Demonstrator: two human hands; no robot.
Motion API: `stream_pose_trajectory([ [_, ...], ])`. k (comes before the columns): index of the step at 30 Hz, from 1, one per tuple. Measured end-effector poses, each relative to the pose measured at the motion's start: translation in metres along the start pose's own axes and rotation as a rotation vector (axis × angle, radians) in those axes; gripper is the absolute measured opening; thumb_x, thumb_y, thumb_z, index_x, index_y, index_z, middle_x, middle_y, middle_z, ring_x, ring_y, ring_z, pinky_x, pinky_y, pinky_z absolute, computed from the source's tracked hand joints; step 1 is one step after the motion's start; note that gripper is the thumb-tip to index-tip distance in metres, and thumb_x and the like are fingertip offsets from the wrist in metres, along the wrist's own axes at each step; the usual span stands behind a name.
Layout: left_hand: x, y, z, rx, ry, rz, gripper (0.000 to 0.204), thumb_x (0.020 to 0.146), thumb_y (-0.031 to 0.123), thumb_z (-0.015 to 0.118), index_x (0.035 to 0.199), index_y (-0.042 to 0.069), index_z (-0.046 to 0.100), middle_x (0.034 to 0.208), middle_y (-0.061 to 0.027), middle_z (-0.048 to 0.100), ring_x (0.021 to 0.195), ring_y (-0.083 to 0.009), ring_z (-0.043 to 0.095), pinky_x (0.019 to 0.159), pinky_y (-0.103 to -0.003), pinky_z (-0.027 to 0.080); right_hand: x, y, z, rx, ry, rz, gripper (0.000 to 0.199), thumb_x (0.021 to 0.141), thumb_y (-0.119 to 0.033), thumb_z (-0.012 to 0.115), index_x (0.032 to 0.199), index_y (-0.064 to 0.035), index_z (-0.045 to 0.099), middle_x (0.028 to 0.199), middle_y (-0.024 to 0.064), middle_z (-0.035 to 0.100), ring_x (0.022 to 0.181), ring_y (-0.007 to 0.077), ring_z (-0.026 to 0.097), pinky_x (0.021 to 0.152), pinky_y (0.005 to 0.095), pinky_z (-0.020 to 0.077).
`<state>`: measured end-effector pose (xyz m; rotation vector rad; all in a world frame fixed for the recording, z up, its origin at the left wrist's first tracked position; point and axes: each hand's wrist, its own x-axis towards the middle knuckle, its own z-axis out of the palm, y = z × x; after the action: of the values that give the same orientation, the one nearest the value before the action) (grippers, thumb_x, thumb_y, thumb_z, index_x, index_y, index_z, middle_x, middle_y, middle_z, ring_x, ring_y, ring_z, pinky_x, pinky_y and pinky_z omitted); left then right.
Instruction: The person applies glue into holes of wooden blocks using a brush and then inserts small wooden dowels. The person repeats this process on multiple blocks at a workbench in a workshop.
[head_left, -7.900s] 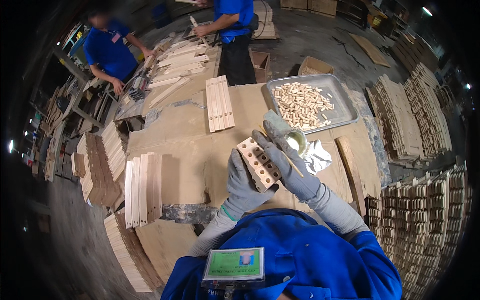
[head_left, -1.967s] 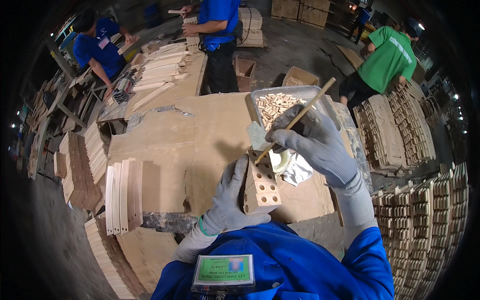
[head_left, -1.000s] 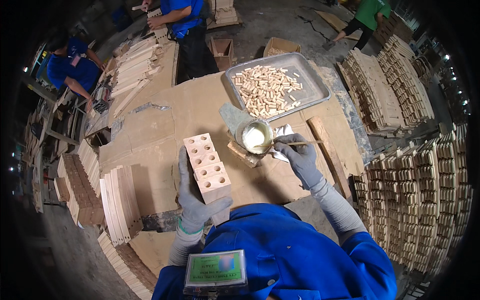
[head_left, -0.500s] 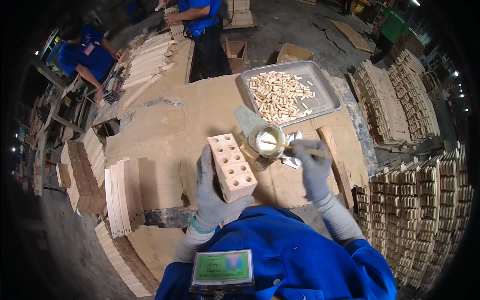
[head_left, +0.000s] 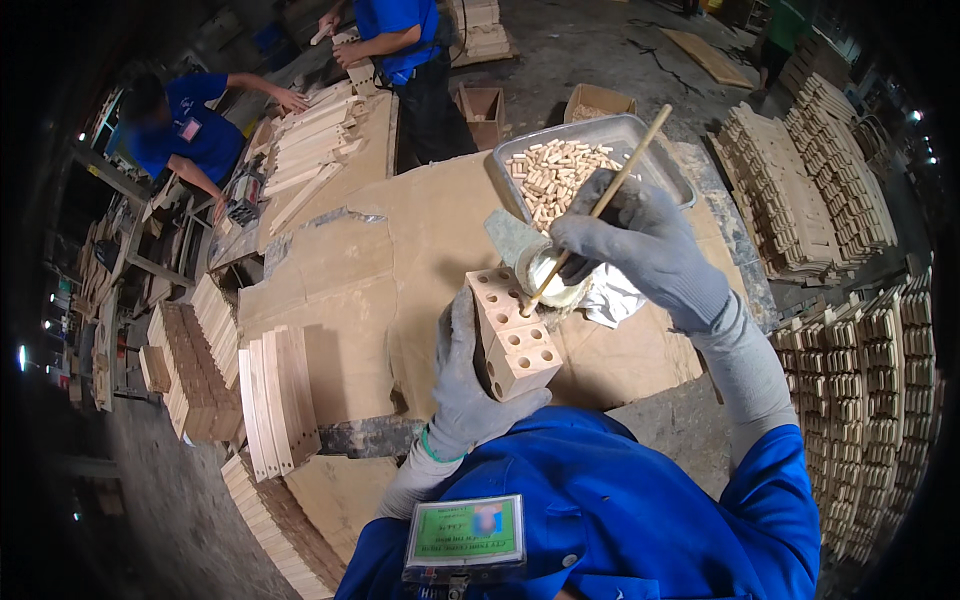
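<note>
My gloved left hand [head_left: 462,388] is closed around a bundle of pale wooden pieces [head_left: 527,364] with round holes drilled in their upward ends. A thin wooden stick [head_left: 643,142] slants from the gloved fingers of my right hand [head_left: 655,245], its lower tip at one of the holes. Just behind the bundle stands a jar [head_left: 522,264] of white liquid, partly hidden by my right hand. A crumpled white cloth [head_left: 612,298] lies beside the jar. Farther back, short wooden dowels [head_left: 550,172] fill part of a grey tray [head_left: 688,192].
Cardboard [head_left: 350,290] covers the worktable. Long wooden pieces [head_left: 275,400] stand at the left edge, with more stacks beyond. Tall stacks of slats [head_left: 850,400] rise on the right. Two people in blue [head_left: 395,50] work at the far left; cardboard boxes [head_left: 598,101] sit behind the tray.
My right hand has lifted the stick from the jar and brought its tip to the bundle's holes. The person at far left has stretched an arm across the slats.
</note>
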<state>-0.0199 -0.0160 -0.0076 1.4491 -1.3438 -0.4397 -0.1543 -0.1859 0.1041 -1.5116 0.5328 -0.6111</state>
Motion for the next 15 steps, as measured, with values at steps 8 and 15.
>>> stream_pose_trajectory([
  [8, -0.005, -0.004, -0.002, 0.012, -0.043, -0.028, 0.123, 0.051, 0.014, 0.084, 0.142, -0.004, 0.004, 0.133, -0.0199, 0.038, 0.12, -0.029, 0.046, 0.1, -0.04, 0.039, 0.003, -0.008, 0.005, -0.096, -0.037, 0.001, 0.024, 0.082, -0.013, 0.07, 0.094, 0.0019, 0.056, 0.08, 0.0066, 0.062, 0.07, 0.0112, 0.061, 0.061, 0.0247, 0.0522],
  [15, -0.003, -0.002, -0.005, -0.018, -0.032, -0.016, 0.121, 0.053, 0.013, 0.083, 0.143, -0.003, 0.004, 0.134, -0.0194, 0.038, 0.119, -0.0282, 0.047, 0.098, -0.039, 0.04, 0.004, -0.011, 0.005, -0.075, -0.038, 0.007, 0.024, 0.082, -0.014, 0.069, 0.094, 0.0021, 0.056, 0.08, 0.0074, 0.061, 0.07, 0.0128, 0.062, 0.062, 0.0253, 0.0527],
])
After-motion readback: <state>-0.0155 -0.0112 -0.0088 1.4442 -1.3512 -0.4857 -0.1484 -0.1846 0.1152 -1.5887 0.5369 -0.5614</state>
